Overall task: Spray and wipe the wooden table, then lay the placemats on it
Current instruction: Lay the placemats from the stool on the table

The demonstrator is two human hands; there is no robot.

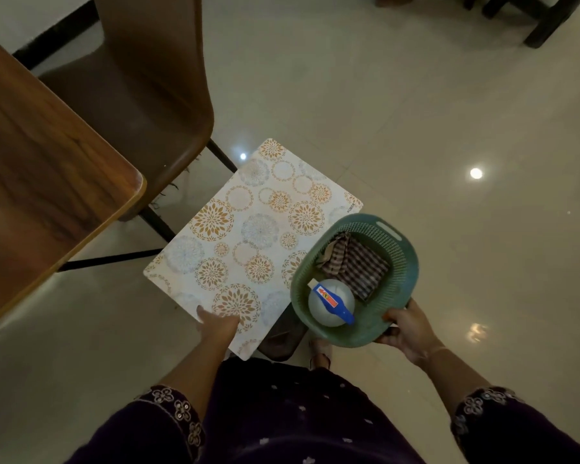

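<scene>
Floral placemat (248,236) is held flat above the tiled floor (449,128) by the left hand (219,324), pinched at its near edge with the thumb on top and the fingers hidden beneath. Green plastic basket (412,262) is gripped at its near rim by the right hand (411,331), fingers curled round it; a blue-headed spray bottle (330,301) and a checked cloth (357,262) are carried inside. Wooden worktop (31,162) is seen at left, apart from both, with a brown chair (141,95) beside it.

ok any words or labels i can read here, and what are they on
"KUBER": on the placemat, near its corner by the basket.
Spray bottle: the red sticker on its blue top has print too blurred to read.
No other text shows.
</scene>
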